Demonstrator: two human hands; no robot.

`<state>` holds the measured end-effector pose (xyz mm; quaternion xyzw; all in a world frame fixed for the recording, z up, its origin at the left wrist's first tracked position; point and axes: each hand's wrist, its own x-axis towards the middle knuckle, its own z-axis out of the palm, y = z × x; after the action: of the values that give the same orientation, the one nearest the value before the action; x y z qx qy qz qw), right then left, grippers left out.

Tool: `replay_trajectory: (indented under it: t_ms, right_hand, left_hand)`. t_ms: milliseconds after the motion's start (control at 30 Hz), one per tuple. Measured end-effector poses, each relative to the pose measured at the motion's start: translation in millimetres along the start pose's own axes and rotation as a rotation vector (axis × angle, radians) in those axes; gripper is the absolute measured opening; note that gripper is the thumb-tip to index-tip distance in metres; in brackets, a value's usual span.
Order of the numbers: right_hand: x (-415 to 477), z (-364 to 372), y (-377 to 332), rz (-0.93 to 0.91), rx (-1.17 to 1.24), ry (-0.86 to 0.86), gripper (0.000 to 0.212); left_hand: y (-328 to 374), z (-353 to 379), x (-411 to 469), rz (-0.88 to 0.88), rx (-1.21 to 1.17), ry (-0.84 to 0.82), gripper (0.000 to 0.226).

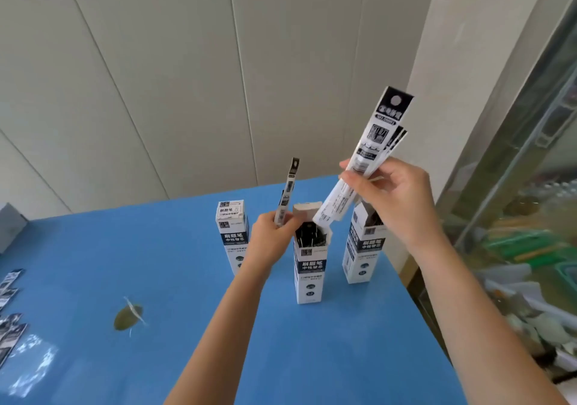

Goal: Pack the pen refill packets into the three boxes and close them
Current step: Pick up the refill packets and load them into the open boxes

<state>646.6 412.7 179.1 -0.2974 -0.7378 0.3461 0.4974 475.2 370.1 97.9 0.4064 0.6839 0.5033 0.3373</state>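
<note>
Three tall white-and-navy boxes stand upright on the blue table. The left box (232, 232) has its top flap shut. The middle box (310, 264) is open, with dark packet tops showing inside. The right box (362, 248) is open too, its top partly hidden behind my right hand. My left hand (274, 236) pinches one thin refill packet (288, 190) upright, just left of the middle box's mouth. My right hand (390, 198) grips a bunch of refill packets (374, 145), tilted, their lower ends hanging above the middle and right boxes.
More loose refill packets (9, 304) lie at the table's left edge. A brown-green stain (128, 315) marks the blue table (343, 342). A grey object (9, 226) sits far left. A glass cabinet (515, 232) stands beyond the table's right edge. White wall panels rise behind.
</note>
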Motion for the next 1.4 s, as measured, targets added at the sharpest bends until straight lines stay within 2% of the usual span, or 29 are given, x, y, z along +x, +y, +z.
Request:
replay_trajectory:
  t_ms: [200, 633, 1100, 1400]
  right_hand:
    - [6.1, 9.5, 23.3, -0.074, 0.052, -0.068, 0.021]
    - [19.2, 12.3, 34.2, -0.218, 0.073, -0.21, 0.014]
    - [23.2, 10.7, 32.8, -0.139, 0.088, -0.387, 0.01]
    - [26.5, 8.5, 29.0, -0.121, 0.056, -0.427, 0.012]
  left_hand:
    - [-5.4, 13.6, -3.1, -0.005, -0.104, 0.11, 0.038]
    - [-12.8, 16.0, -5.9, 0.018, -0.175, 0.138, 0.033]
    - [-12.0, 16.2, -8.1, 0.024, -0.167, 0.16, 0.033]
    - [-13.6, 17.1, -6.6, 0.025, -0.161, 0.157, 0.032]
